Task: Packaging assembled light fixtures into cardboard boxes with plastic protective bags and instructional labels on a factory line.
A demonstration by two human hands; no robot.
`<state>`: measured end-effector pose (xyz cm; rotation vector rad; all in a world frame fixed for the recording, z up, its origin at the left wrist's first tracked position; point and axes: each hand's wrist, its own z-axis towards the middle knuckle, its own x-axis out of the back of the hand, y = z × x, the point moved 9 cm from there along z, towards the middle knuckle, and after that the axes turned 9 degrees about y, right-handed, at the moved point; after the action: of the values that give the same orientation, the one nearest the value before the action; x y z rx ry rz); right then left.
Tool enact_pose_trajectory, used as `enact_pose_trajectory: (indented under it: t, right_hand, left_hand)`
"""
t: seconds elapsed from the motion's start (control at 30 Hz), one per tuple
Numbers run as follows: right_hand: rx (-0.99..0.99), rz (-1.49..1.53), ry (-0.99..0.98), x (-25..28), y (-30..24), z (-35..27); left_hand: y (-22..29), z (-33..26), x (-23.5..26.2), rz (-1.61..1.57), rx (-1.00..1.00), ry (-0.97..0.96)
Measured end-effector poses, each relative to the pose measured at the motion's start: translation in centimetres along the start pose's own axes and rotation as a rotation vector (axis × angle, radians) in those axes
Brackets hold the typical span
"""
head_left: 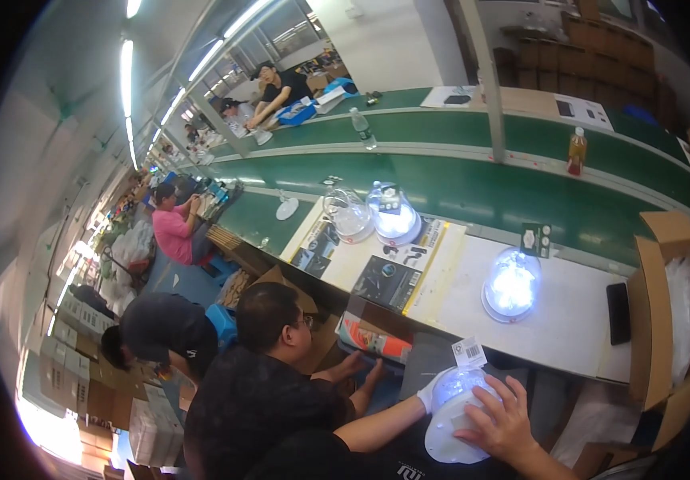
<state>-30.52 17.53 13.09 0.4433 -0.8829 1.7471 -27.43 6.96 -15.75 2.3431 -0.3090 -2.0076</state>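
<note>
Low in front of me, a glowing clear dome lamp with a round white base [450,438] is tilted so its underside faces up toward me. My left hand [428,394], in a white glove, is closed around the dome side, its fingers mostly hidden. Bare fingers of my right hand [505,422] are spread over the base and grip it. A white tag [469,352] hangs from the lamp's far end. On the bench beyond stand a lit dome lamp [511,286], another lit one [394,218] and an unlit one [348,216].
A black phone [618,314] lies on the white bench top [569,320], beside an open cardboard box [650,308] holding clear plastic. Close on my left, a co-worker [269,384] holds an orange-and-grey package [375,339]. Two bottles [363,130] [577,152] stand along the green conveyor [457,188].
</note>
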Motion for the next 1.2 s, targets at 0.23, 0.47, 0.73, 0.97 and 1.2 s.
enact_pose_trajectory:
  t: [0.23,0.47,0.73,0.97,1.2]
  right_hand:
    - [-0.063,-0.044,0.045,-1.1,0.7,-1.6]
    - [-0.021,-0.025,-0.009,-1.6,0.3,-1.5]
    - [0.017,0.012,-0.061,-2.5,0.3,-1.3]
    - [-0.045,0.024,-0.001,-1.9,0.6,-2.4]
    - [-0.091,0.079,0.062,-0.1,-0.3,-2.4]
  left_hand:
    - [0.3,-0.4,-2.5,-0.108,0.03,-0.169]
    - [0.1,-0.8,-1.7,-0.096,0.027,-0.147]
    - [0.3,-1.8,0.2,-0.106,0.053,0.024]
    - [0.1,-1.6,-0.6,-0.009,0.07,0.034]
    - [-0.8,-1.2,-2.0,-0.058,0.104,-0.02]
